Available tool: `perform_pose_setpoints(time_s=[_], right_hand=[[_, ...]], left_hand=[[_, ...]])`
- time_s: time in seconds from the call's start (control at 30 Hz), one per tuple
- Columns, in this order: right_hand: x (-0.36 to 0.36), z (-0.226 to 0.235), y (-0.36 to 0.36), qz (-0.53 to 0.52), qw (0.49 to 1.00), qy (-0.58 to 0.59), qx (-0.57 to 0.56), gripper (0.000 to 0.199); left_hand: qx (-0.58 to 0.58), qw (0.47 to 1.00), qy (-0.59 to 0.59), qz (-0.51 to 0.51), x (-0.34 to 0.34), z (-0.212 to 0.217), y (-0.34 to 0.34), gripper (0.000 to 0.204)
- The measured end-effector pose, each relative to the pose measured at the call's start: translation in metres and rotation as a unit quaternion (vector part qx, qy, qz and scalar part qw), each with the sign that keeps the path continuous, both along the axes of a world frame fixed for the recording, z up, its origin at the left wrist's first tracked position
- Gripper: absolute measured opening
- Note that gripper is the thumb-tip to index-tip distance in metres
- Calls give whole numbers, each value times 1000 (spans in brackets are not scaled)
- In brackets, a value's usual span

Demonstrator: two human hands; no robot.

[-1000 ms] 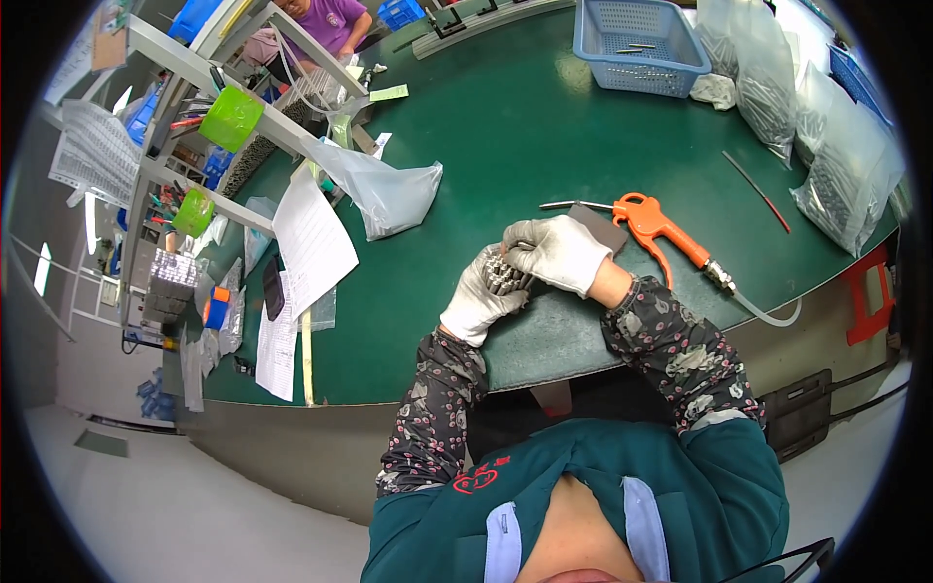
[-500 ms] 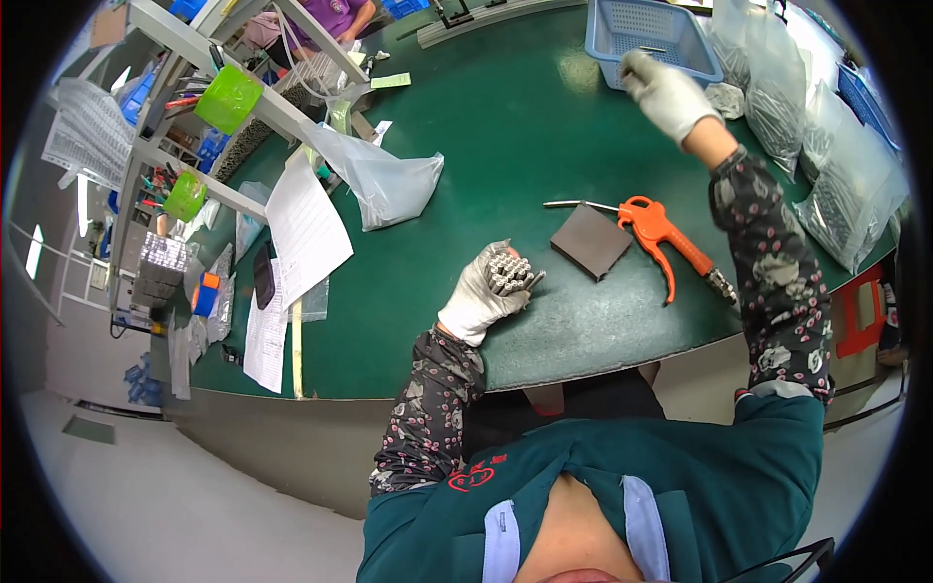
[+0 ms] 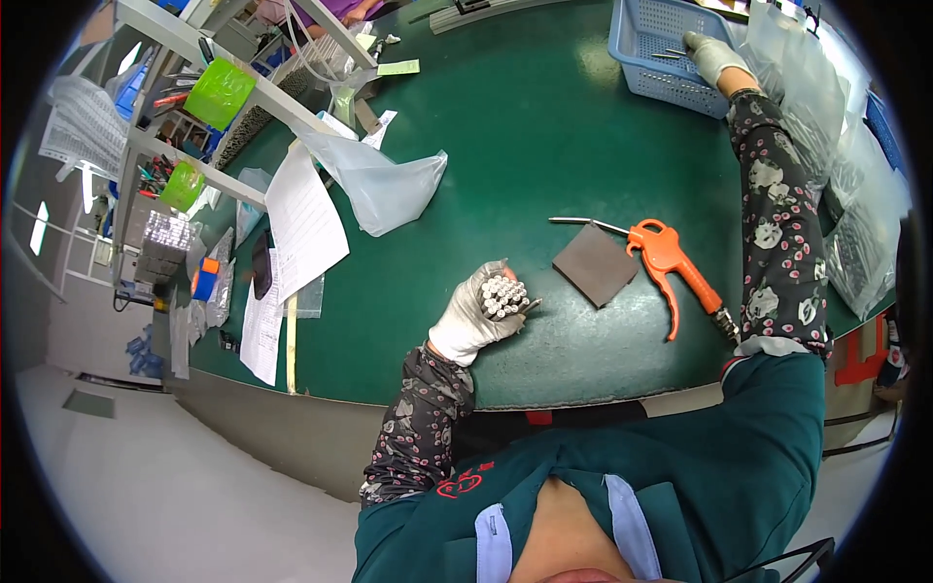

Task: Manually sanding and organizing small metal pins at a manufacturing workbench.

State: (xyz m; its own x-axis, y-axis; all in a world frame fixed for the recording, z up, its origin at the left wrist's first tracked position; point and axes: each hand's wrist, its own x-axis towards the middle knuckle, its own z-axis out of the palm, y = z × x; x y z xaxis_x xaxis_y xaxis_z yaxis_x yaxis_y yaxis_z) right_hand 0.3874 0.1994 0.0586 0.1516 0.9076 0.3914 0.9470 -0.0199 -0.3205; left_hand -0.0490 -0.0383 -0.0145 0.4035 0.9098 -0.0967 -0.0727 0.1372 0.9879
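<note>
My left hand (image 3: 465,323), in a white glove, is closed around a bundle of thin metal pins (image 3: 503,296), their ends facing up. It is just above the near edge of the green table. My right hand (image 3: 713,60), also gloved, reaches into a blue plastic basket (image 3: 671,85) at the far right. A few loose metal pins (image 3: 669,52) lie in the basket beside its fingers. The fingertips point down and are partly hidden, so their grip cannot be made out. Between my hands are a dark grey-brown square block (image 3: 595,264) and an orange air blow gun (image 3: 663,249).
Clear bags of metal parts (image 3: 860,257) line the right edge. A plastic bag (image 3: 384,185), paper sheets (image 3: 303,219) and a dark phone (image 3: 261,264) lie at the left, beside a metal rack (image 3: 262,92). Another person's arm (image 3: 360,12) shows at the far side.
My right hand has moved forward and right, from above the basket's near side into the basket. My left hand keeps hold of the pins, having shifted only slightly.
</note>
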Motion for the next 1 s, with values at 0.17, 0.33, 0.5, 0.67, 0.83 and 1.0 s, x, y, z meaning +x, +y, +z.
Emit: perform_pose_setpoints(time_s=[0.17,0.33,0.5,0.67,0.83,1.0], right_hand=[[23,-14,12,72,993,-12,-88,11],[11,-6,4,54,993,-55,-90,11],[15,3,-2,22,992,-69,-101,20],[-35,26,-56,-12,987,-117,112,28],[-155,34,-184,284,944,162,-48,31],[-226,2,-279,295,911,199,-207,44]], left_hand=[[-2,1000,-10,-10,3,0,0,52],[-16,1000,-13,9,4,7,-5,52],[-11,999,-40,-1,9,10,-3,53],[-3,1000,-31,-4,9,11,0,51],[25,998,-53,0,4,7,1,53],[32,997,-74,-9,8,0,-5,60]])
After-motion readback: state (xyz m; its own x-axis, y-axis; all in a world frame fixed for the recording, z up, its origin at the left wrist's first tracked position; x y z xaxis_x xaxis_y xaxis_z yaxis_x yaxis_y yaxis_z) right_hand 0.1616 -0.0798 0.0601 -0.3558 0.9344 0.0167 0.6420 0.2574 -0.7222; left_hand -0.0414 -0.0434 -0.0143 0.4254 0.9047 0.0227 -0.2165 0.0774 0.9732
